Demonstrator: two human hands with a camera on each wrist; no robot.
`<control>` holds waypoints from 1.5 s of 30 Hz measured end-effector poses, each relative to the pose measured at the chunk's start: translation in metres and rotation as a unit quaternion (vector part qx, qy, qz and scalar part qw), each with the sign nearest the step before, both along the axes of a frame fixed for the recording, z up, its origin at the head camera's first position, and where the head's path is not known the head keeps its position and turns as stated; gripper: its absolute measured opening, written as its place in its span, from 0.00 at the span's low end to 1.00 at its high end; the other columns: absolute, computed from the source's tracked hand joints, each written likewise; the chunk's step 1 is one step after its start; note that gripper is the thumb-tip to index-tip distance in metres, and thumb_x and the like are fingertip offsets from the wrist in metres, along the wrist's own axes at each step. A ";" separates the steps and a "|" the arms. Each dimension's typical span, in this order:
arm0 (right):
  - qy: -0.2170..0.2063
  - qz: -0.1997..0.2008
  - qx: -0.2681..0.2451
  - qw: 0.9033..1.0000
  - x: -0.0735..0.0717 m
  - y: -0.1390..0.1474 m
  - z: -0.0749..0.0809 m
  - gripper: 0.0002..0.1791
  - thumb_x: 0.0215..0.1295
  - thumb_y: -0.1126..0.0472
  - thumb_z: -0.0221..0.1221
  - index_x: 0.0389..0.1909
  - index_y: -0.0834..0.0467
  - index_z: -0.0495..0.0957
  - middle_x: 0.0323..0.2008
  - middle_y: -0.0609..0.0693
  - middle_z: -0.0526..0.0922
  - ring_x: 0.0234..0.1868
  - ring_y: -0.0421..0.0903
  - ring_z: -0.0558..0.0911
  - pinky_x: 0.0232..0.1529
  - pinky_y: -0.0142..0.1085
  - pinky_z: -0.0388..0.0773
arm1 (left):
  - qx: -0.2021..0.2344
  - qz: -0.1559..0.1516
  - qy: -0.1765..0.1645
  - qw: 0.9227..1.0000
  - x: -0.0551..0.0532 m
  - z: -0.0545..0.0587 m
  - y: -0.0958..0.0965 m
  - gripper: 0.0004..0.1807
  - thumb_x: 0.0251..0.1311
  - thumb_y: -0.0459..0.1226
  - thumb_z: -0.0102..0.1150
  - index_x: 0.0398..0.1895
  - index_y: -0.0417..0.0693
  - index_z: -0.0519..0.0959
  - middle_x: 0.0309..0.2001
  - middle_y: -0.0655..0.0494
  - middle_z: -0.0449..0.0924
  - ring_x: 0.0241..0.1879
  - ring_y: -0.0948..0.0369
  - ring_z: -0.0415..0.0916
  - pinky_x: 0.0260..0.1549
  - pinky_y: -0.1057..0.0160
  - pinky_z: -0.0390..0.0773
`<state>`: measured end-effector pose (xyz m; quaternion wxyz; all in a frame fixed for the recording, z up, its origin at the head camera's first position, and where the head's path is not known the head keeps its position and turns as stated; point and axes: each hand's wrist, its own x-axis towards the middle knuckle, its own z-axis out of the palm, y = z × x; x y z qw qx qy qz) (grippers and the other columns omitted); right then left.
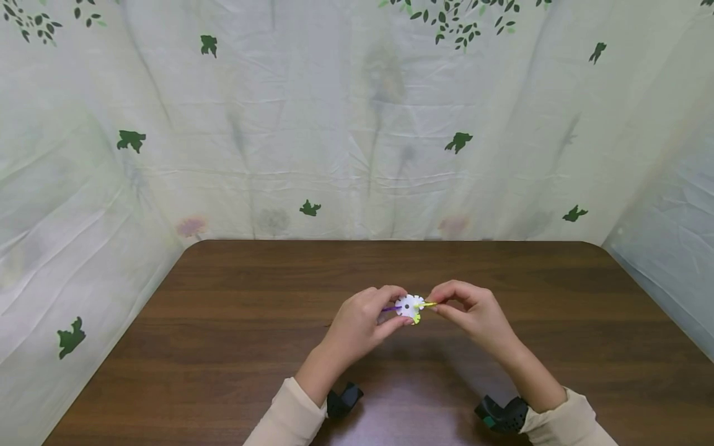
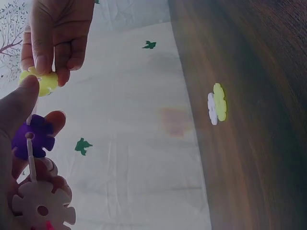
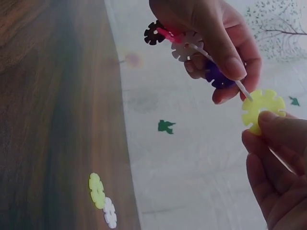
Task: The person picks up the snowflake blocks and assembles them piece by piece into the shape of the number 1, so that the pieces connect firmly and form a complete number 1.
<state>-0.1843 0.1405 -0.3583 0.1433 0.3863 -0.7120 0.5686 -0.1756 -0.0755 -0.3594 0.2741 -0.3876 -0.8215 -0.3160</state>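
Note:
My left hand [image 1: 362,322] holds a chain of slotted plastic discs. In the right wrist view it runs from a dark disc [image 3: 153,33] and a pink one [image 3: 169,36] through a white disc [image 3: 187,47] to a purple disc [image 3: 219,76]. Another white disc [image 1: 409,306], edge-on in the wrist views, joins purple to a yellow disc [image 3: 264,108]. My right hand [image 1: 474,313] pinches that yellow disc between thumb and fingers. In the left wrist view, the left thumb tip overlaps the yellow disc; whether it touches, I cannot tell.
A loose yellow disc [image 2: 220,102] and a white disc [image 2: 212,109] lie side by side on the brown wooden table [image 1: 251,347]. Pale curtains [image 1: 334,124] with leaf and bird prints hang behind and beside the table. Each wrist wears a black device [image 1: 344,400].

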 end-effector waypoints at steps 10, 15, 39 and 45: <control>0.002 0.011 -0.011 1.000 -0.001 0.000 -0.004 0.14 0.44 0.85 0.58 0.29 0.66 0.78 0.31 0.58 0.80 0.33 0.43 0.79 0.30 0.31 0.77 | 0.003 -0.009 0.004 1.000 0.000 -0.002 -0.001 0.19 0.44 0.39 0.69 0.39 0.44 0.75 0.32 0.57 0.78 0.28 0.63 0.75 0.28 0.73 0.73; -0.001 0.010 -0.014 1.000 -0.001 -0.001 -0.005 0.14 0.43 0.85 0.58 0.28 0.67 0.78 0.30 0.57 0.80 0.33 0.43 0.79 0.29 0.30 0.77 | -0.005 -0.008 0.008 1.000 -0.001 -0.004 -0.001 0.19 0.45 0.40 0.68 0.39 0.43 0.74 0.33 0.57 0.78 0.28 0.63 0.74 0.28 0.73 0.73; -0.047 0.011 -0.017 0.999 -0.001 -0.002 -0.007 0.04 0.50 0.73 0.61 0.28 0.64 0.78 0.30 0.57 0.81 0.31 0.48 0.81 0.29 0.35 0.78 | 0.004 -0.002 0.006 1.000 0.000 -0.006 0.003 0.19 0.46 0.41 0.67 0.39 0.43 0.73 0.34 0.56 0.79 0.30 0.67 0.75 0.30 0.71 0.74; -0.035 0.023 -0.031 0.999 -0.001 -0.003 -0.007 0.06 0.50 0.77 0.60 0.29 0.66 0.78 0.31 0.58 0.81 0.31 0.48 0.80 0.29 0.34 0.78 | 0.010 -0.003 -0.008 1.000 -0.001 -0.005 0.003 0.19 0.45 0.41 0.67 0.39 0.43 0.73 0.34 0.57 0.79 0.31 0.67 0.75 0.31 0.72 0.74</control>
